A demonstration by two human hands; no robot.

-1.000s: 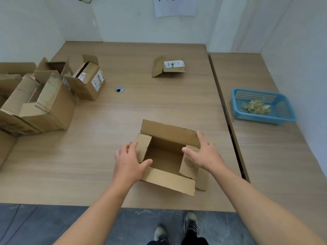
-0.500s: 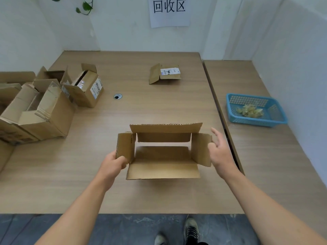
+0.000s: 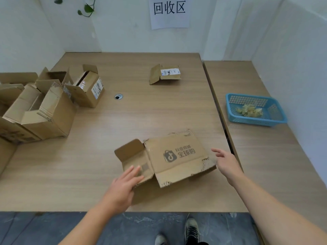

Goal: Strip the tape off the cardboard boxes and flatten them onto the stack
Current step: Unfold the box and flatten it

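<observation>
Left hand [image 3: 122, 186] pressing flat on, right hand [image 3: 228, 163] open beside, the nearly flattened brown printed cardboard box [image 3: 177, 147]; upright open brown cardboard boxes [image 3: 53, 114] at left are not yet flattened.

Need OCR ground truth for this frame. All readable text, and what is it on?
"回收区": paper sign on the back wall.
"全球购": printed on the nearest box, beside a bag logo; the smaller line above it is too blurred to read.
Shipping label on the small flat box at the far side: too small to read.
Sideways label on the open box at left: blurred, unreadable.
</observation>
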